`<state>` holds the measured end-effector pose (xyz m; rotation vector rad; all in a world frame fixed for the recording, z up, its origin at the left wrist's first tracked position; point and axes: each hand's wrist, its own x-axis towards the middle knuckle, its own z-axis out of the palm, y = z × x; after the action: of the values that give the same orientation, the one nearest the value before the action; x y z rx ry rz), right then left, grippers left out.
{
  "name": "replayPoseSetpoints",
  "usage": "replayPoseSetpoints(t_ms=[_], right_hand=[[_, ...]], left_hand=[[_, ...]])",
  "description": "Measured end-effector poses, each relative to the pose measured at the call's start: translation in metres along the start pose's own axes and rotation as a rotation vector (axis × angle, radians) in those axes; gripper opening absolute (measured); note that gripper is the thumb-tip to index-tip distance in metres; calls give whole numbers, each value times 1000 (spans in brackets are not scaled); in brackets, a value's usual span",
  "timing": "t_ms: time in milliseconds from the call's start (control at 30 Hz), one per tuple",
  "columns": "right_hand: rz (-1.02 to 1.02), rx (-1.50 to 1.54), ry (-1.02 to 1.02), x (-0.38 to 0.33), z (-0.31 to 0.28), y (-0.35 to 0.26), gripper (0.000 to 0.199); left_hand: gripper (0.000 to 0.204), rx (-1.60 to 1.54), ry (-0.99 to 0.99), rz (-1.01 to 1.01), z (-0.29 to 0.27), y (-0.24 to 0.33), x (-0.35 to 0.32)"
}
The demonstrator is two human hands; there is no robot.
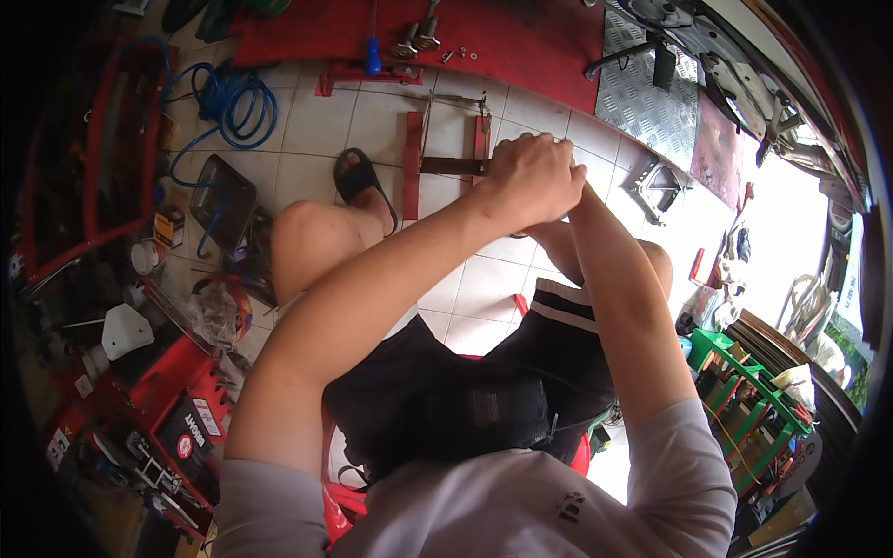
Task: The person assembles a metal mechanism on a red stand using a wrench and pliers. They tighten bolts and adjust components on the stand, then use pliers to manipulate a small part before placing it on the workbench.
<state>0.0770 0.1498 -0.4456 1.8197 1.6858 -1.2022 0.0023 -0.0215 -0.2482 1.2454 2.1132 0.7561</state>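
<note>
My left hand [535, 181] is closed, its fingers curled, out in front of me above the tiled floor. It meets the end of my right forearm [623, 307] and covers nearly all of my right hand. Whatever either hand grips is hidden from view. Just left of the hands, on the floor, stands a red metal frame [412, 167] with a dark crossbar [453, 166]. Beyond, on a red platform [521, 46], lie a blue-handled screwdriver [373, 60], metal bolt-like parts [427, 35] and a few small nuts [461, 54].
A coiled blue hose [246, 110] and a dark tray [223, 197] lie at the left, near red tool cabinets. Right of the hands sits a metal bracket [659, 189], below a motorbike part-seen on a checkered plate [651, 112]. A green rack [749, 381] stands at lower right.
</note>
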Motion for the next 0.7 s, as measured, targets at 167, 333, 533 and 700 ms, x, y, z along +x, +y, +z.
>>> replayPoseSetpoints(t_ms=[167,333,533,700], right_hand=[[-297,303,-114,11,7,-60,10],[-388,253,-96,23,23,-122,17],[-379,77,76,40,59,-166,22],[-257,57,187,56,82,-182,29]], left_hand=[[31,363,-419,14,-16,8,-19],[43,546,-611,-71,-21,11,-21],[48,494,-667,23,-45,8,-30],[54,505,-709,-27,-48,3,-27]])
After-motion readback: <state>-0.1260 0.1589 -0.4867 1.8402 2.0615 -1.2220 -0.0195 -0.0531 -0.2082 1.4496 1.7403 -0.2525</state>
